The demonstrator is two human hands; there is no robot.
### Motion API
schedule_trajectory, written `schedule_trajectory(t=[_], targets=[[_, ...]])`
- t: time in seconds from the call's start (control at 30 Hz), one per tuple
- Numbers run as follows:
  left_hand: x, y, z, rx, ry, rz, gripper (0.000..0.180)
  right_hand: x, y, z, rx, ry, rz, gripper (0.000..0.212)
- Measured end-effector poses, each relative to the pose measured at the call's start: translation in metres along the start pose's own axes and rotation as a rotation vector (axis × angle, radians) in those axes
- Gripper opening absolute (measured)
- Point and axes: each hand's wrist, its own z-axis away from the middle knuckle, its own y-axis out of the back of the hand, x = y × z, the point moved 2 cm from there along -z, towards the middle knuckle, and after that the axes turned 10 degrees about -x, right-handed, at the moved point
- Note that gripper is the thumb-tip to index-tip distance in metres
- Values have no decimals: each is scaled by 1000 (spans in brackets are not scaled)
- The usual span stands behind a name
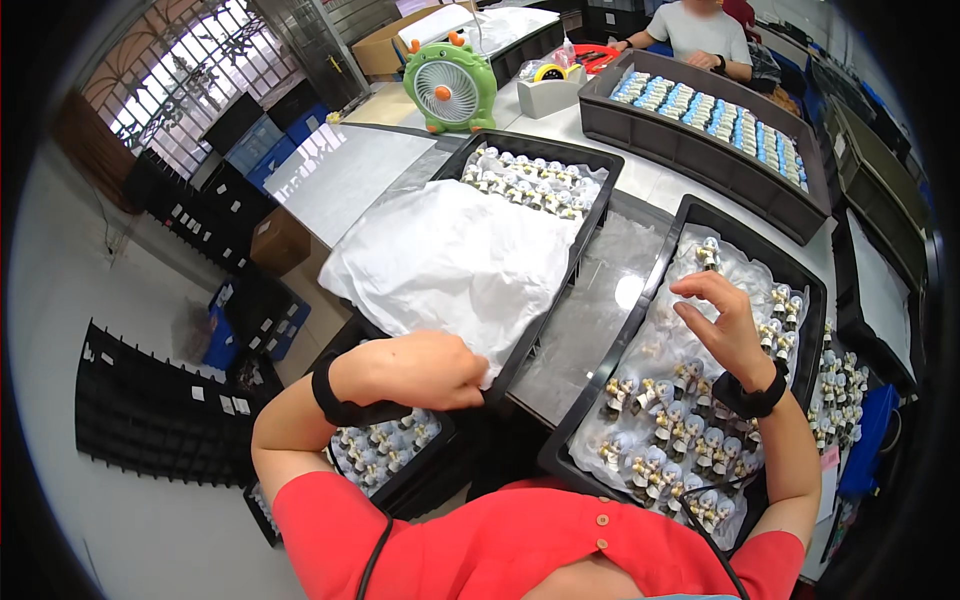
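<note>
My left hand (440, 368) is closed at the near edge of a thin white sheet (450, 260), the sheet's corner showing by its fingers. That sheet covers most of a black tray (606, 190), and rows of small figurines (535, 180) show past its far edge. My right hand (725, 325) hovers over a second black tray (690, 212), thumb and forefinger apart with nothing visible between them. Just beyond its fingertips stands a single pale-haired figurine (708, 253). More figurines (665, 430) sit in the near half and along the right side of this tray, on white lining.
A green fan (450, 88) and a tape dispenser (550, 90) stand at the back. A dark grey crate (690, 150) holds blue-and-white pieces, with a co-worker (700, 40) behind it. Below my left arm is another tray of figurines (385, 450). Stacked crates (245, 140) line the left.
</note>
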Motion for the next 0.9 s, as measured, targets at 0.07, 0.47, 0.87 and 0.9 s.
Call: schedule_trajectory(t=[0.07,0.47,0.87,0.9], targets=[[12,20,8,-13,-201,161,26,0,0,2,-16,50,40,18],[-122,54,-129,340,577,154,113,3,10,4,-38,18,9,15],[-132,29,-124,89,545,222,93,-5,13,5,-67,-6,-17,16],[-148,34,-128,107,527,195,87,-4,14,5,-67,-16,-17,16]])
